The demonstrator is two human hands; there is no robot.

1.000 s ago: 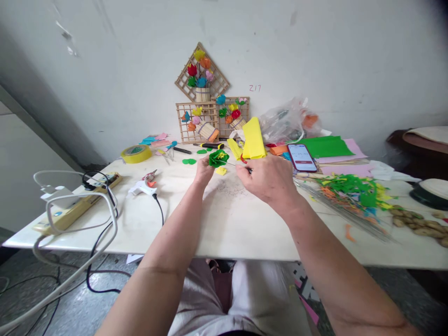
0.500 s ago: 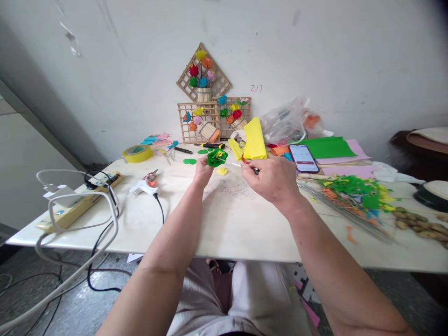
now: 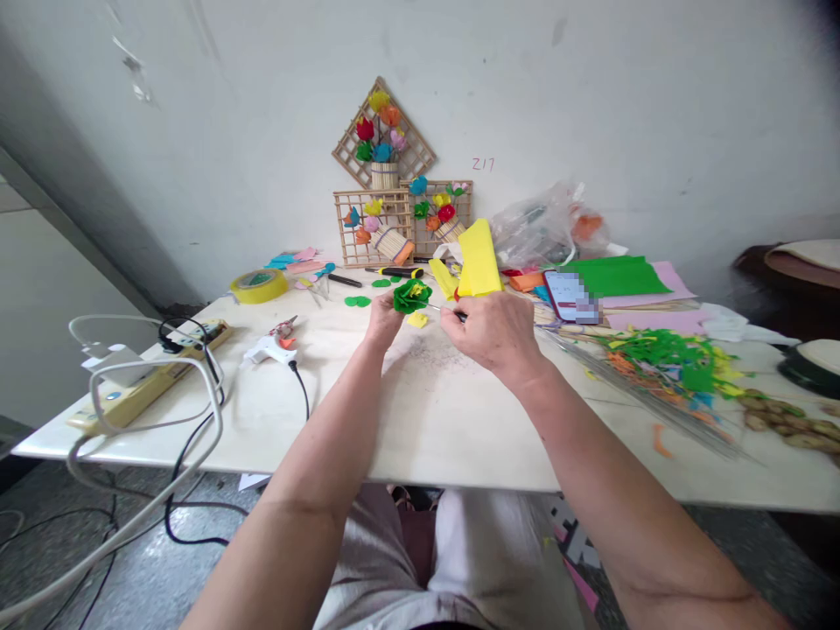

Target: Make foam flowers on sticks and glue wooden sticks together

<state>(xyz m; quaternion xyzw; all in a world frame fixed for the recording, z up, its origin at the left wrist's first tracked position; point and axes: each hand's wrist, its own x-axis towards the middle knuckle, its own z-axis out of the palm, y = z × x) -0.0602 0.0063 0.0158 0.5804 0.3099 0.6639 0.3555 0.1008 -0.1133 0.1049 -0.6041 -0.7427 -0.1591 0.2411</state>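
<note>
My left hand (image 3: 384,322) is closed on a green paper flower (image 3: 410,297) with a yellow centre, held just above the table. Its stem is hidden by the fingers. My right hand (image 3: 495,332) grips the dark handle of a thin metal-shafted tool (image 3: 461,316), possibly a screwdriver or awl. The shaft's tip is at the right side of the flower, and I cannot tell whether it touches. Below the flower lies a yellow paper piece (image 3: 417,320), with green paper petals (image 3: 358,301) to the left.
A white glue gun (image 3: 270,348), yellow tape roll (image 3: 258,285) and power strip (image 3: 150,376) with cables lie left. Lattice frames with paper flowers (image 3: 384,131) lean on the wall. On the right are a phone (image 3: 557,296), paper scraps (image 3: 675,354) and thin wires (image 3: 643,398).
My right hand has moved left with the tool, bringing it closer to the flower, so less of the shaft shows. My left hand keeps hold of the flower, nearly still.
</note>
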